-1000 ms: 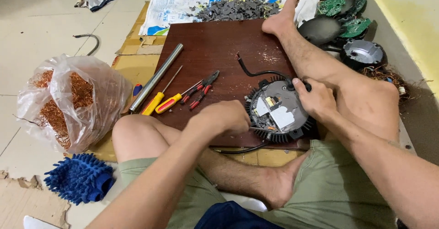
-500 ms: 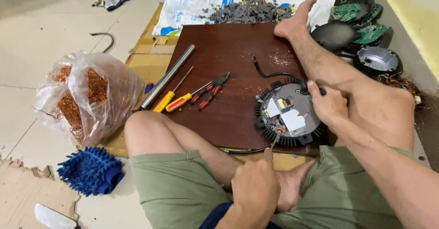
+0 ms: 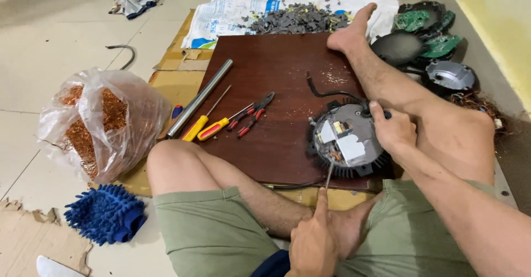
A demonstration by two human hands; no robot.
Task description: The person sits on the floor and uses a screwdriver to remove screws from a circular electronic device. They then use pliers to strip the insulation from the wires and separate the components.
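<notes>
sitting on the floor with legs spread around a dark brown wooden board [image 3: 265, 89], the person works on a round black finned unit [image 3: 347, 140] that lies at the board's near right corner. the right hand [image 3: 394, 129] rests on the unit's right edge, fingers curled over the rim and the thumb near a black cable [image 3: 323, 93] that curls away from the unit across the board; this grip is closed on the housing. the left hand [image 3: 314, 241] is low in the view, between the thighs, its grip wrapped shut around the handle of a thin metal tool [image 3: 328, 176], with the forefinger stretched along it. the tool's shaft points up and its tip sits at the near edge of the unit, by the exposed grey and white parts inside.

left of the unit on the board lie red-handled pliers [image 3: 251, 113], two screwdrivers with yellow handles [image 3: 206, 127] and a long steel tube [image 3: 200, 97], side by side and slanted. off the board to the left sits a clear plastic bag of copper wire [image 3: 97, 125], and nearer, a blue fluffy mitt [image 3: 105, 213]. beyond the board is a heap of small grey pieces [image 3: 298, 18] on a printed sack. to the right, past the bare leg, lie green circuit boards [image 3: 420, 22] and round black housings [image 3: 451, 77].
</notes>
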